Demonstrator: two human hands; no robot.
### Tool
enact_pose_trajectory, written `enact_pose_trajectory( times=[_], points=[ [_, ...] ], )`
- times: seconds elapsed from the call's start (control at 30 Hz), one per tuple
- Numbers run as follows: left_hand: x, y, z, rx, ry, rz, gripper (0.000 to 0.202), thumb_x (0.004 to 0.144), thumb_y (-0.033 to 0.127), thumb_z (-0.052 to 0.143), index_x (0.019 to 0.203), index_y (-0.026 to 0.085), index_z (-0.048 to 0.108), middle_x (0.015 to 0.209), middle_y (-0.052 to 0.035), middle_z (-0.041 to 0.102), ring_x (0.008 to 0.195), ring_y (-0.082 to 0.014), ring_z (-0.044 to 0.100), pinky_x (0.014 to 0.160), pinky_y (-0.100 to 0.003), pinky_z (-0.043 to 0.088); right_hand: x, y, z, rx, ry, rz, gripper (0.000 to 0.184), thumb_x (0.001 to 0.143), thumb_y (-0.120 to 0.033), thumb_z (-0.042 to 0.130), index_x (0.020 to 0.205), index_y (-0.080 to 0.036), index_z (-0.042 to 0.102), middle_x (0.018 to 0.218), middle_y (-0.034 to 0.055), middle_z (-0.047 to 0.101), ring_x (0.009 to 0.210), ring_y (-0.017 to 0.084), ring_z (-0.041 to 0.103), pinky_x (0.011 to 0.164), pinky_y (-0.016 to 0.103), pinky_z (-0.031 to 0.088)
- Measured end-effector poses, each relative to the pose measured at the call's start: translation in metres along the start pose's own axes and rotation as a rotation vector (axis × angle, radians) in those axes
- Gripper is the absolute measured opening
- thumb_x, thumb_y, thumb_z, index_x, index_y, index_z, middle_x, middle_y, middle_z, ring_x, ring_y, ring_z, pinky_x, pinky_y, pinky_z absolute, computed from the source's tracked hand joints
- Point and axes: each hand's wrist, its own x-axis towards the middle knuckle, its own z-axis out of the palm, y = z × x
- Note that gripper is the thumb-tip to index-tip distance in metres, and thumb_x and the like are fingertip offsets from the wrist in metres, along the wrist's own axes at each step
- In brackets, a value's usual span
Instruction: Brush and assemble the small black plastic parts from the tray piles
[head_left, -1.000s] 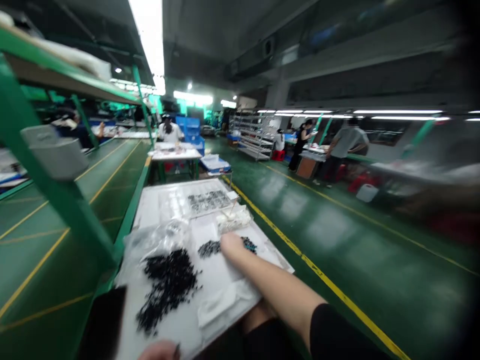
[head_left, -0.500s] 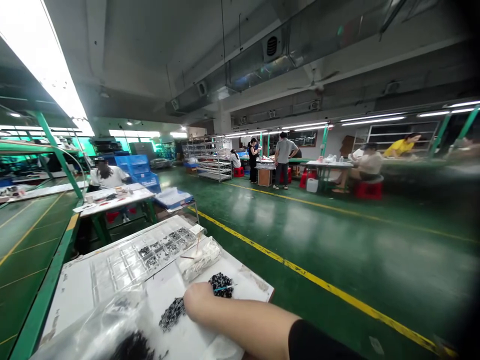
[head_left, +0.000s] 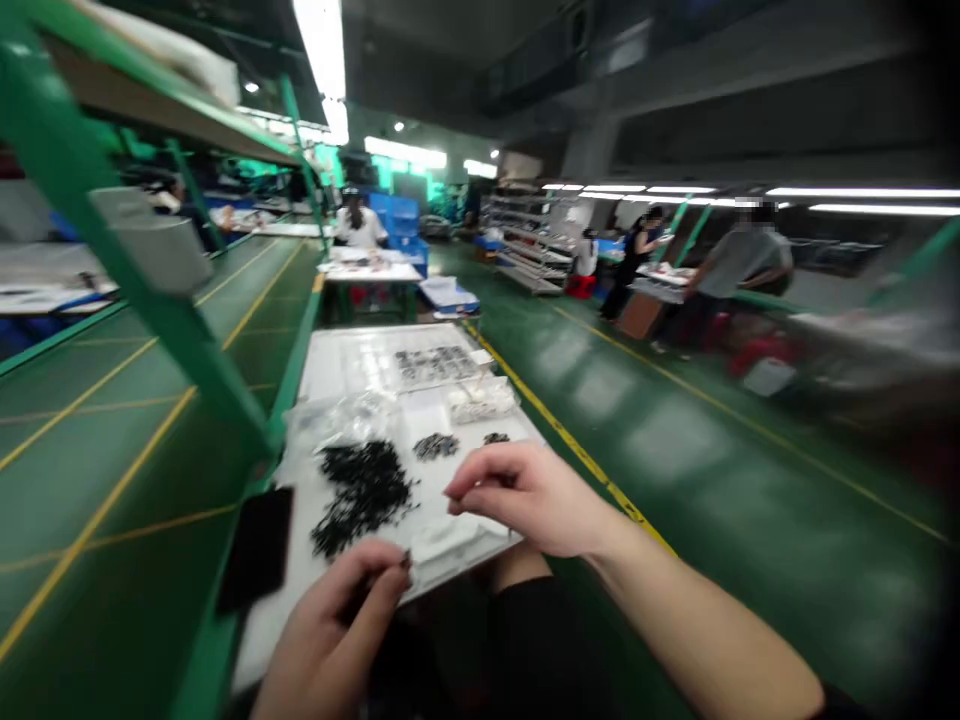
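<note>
My left hand (head_left: 334, 625) is at the near edge of the white workbench (head_left: 270, 640), pinching a small dark part (head_left: 406, 562) between thumb and fingers. My right hand (head_left: 529, 497) hangs over the bench with its fingers drawn together, and nothing shows in them. It is nearest a white cloth (head_left: 442, 545). Beyond it lie a large heap of small black parts (head_left: 364, 495) and two small clusters (head_left: 435, 446) (head_left: 495, 438). A clear plastic bag (head_left: 337, 420) lies behind the heap, and a clear tray of dark parts (head_left: 431, 365) sits at the far end.
A black phone (head_left: 255, 550) lies at the bench's left edge, beside a green metal shelf frame (head_left: 150, 270). Right of the bench is a green floor (head_left: 675, 500) with a yellow line. Co-workers stand and sit at other benches, and blue crates (head_left: 394, 215) are stacked farther off.
My view has swung back toward the bench. My right hand has lifted off the small black clusters toward me, and my left hand has risen into view with the small dark part.
</note>
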Motion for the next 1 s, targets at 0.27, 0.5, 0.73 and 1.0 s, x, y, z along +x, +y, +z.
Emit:
enact_pose_trajectory(
  times=[0.27, 0.5, 0.73, 1.0],
  points=[
    [-0.010, 0.032, 0.010, -0.057, -0.103, 0.264, 0.011, 0.107, 0.028, 0.061, 0.102, 0.028, 0.070, 0.097, 0.0026, 0.074, 0.091, -0.0147, 0.068, 0.082, -0.022, 0.052, -0.026, -0.003, 0.023, -0.070, -0.028, -0.230, 0.009, 0.091, -0.015, 0.079, 0.094, -0.023, 0.081, 0.092, -0.0003, 0.070, 0.078, 0.011, 0.064, 0.069, 0.026, 0.050],
    [-0.019, 0.031, 0.008, -0.089, -0.148, 0.300, 0.012, 0.109, 0.022, 0.057, 0.105, 0.029, 0.066, 0.099, 0.0037, 0.069, 0.090, -0.0129, 0.066, 0.079, -0.024, 0.051, -0.024, 0.001, 0.033, -0.059, -0.077, -0.229, 0.011, 0.089, -0.014, 0.082, 0.097, -0.021, 0.082, 0.093, 0.0003, 0.068, 0.080, 0.010, 0.062, 0.068, 0.024, 0.048],
    [-0.013, 0.031, 0.006, -0.006, -0.143, 0.441, 0.019, 0.107, 0.011, 0.055, 0.107, 0.028, 0.064, 0.098, 0.0029, 0.065, 0.091, -0.0119, 0.063, 0.080, -0.023, 0.050, -0.025, 0.001, 0.029, -0.028, -0.136, 0.166, 0.017, 0.087, -0.034, 0.084, 0.099, -0.023, 0.080, 0.063, -0.0062, 0.052, 0.052, 0.008, 0.037, 0.047, 0.024, 0.027],
    [-0.008, 0.027, 0.007, 0.181, -0.093, 0.489, 0.017, 0.104, 0.010, 0.058, 0.104, 0.026, 0.063, 0.097, 0.0020, 0.068, 0.090, -0.0122, 0.065, 0.080, -0.022, 0.050, -0.030, 0.007, 0.030, -0.259, -0.076, -0.159, 0.008, 0.092, -0.025, 0.078, 0.091, -0.017, 0.078, 0.086, 0.0025, 0.070, 0.067, 0.010, 0.055, 0.057, 0.024, 0.041]
  ],
)
